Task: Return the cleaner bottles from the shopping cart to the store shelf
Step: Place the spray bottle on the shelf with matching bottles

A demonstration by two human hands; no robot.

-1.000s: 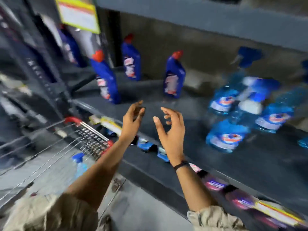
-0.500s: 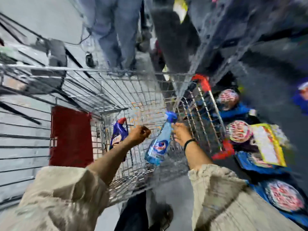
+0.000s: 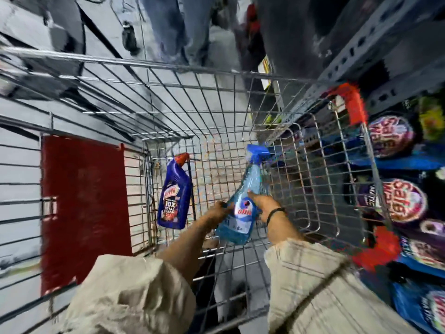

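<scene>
I look down into a wire shopping cart [image 3: 168, 68]. A light blue spray bottle [image 3: 243, 201] with a blue trigger head is tilted inside it, held from both sides. My left hand [image 3: 218, 213] grips its lower left side and my right hand [image 3: 261, 203], with a black wristband, presses its right side. A dark blue cleaner bottle [image 3: 173, 198] with a red cap leans against the cart's left inner wall, apart from my hands. The store shelf [image 3: 385, 44] runs along the right, mostly blurred.
A red panel [image 3: 84, 208] hangs on the cart's left side and red handle ends [image 3: 351, 102] are at the right. Packaged goods with round labels [image 3: 404, 201] fill the lower shelf at right. A person's legs in jeans [image 3: 183, 25] stand beyond the cart.
A second ago both hands were open and empty at the shelf. The view swung down to the cart, and both hands have closed on the spray bottle, which is a little higher now.
</scene>
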